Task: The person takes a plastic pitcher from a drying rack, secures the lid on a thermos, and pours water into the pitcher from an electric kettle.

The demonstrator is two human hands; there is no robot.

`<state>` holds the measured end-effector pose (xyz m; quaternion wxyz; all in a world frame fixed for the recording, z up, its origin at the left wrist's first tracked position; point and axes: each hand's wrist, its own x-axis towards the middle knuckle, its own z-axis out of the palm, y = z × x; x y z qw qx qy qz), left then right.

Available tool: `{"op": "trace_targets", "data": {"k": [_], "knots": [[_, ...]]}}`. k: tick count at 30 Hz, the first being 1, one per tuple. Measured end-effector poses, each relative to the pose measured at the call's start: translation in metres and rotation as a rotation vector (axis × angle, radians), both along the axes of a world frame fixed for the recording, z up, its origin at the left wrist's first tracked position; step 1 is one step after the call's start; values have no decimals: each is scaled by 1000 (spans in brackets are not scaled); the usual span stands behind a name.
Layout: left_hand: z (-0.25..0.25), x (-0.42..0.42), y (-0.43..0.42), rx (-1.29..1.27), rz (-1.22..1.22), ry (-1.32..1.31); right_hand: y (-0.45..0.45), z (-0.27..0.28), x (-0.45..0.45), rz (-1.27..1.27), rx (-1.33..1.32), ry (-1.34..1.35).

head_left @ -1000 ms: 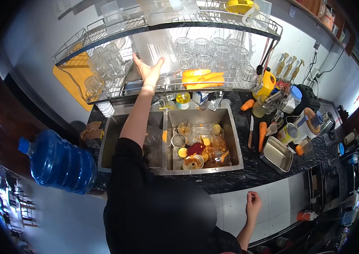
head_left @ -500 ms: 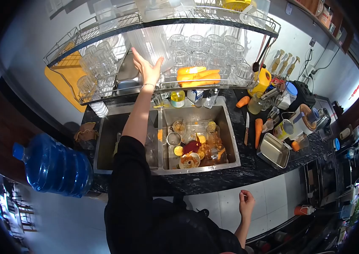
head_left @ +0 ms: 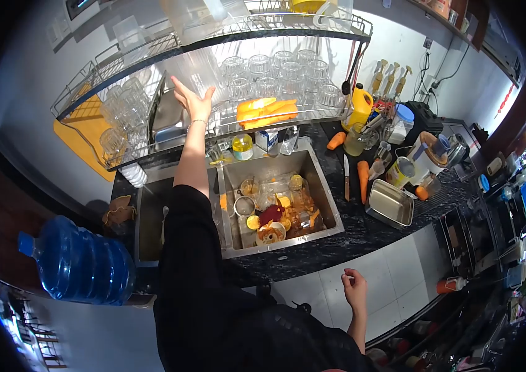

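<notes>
My left hand [head_left: 193, 103] reaches up into the lower shelf of the dish rack, with fingers spread and thumb apart. It lies against the lower end of a clear ribbed plastic container [head_left: 196, 69]; I cannot tell how firmly it touches. Just left of it a metal tray [head_left: 168, 113] leans on the shelf. Upturned glasses [head_left: 259, 64] and a folded orange cloth [head_left: 266, 114] are to its right. My right hand [head_left: 355, 290] hangs low over the floor, away from the counter. Its fingers are loosely bent, apart from the thumb, and nothing shows in them.
Below the rack is a double sink [head_left: 331, 218]; its right basin holds glasses, a strainer [head_left: 245, 206], peels and lemon halves. On the right counter lie a knife [head_left: 346, 180], carrots [head_left: 363, 181] and a steel pan [head_left: 390, 204]. A big blue water bottle [head_left: 86, 260] stands left.
The view has turned, so the rack and counter sit further left. My left hand stays by the clear container, and the right hand hangs about where it was.
</notes>
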<state>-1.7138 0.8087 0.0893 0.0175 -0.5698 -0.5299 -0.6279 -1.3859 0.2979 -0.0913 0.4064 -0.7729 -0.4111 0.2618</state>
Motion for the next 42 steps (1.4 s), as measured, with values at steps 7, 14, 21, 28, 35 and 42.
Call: {"op": "trace_targets", "data": {"k": [7, 14, 21, 28, 35, 42], "knots": [[5, 13, 11, -90, 128, 25, -7, -9, -2, 13, -36, -24], [2, 9, -6, -78, 90, 79, -2, -1, -15, 69, -44, -22], [1, 3, -22, -89, 19, 97, 7, 8, -9, 154, -21, -188], [-12, 52, -158, 173, -162, 95, 46, 134, -15, 337, 426, -265], [-133, 81, -292, -202, -439, 493, 72, 93, -14, 321, 150, 991], [-147, 26, -280, -183, -344, 502, 56, 2, -19, 448, 60, -114]]}}
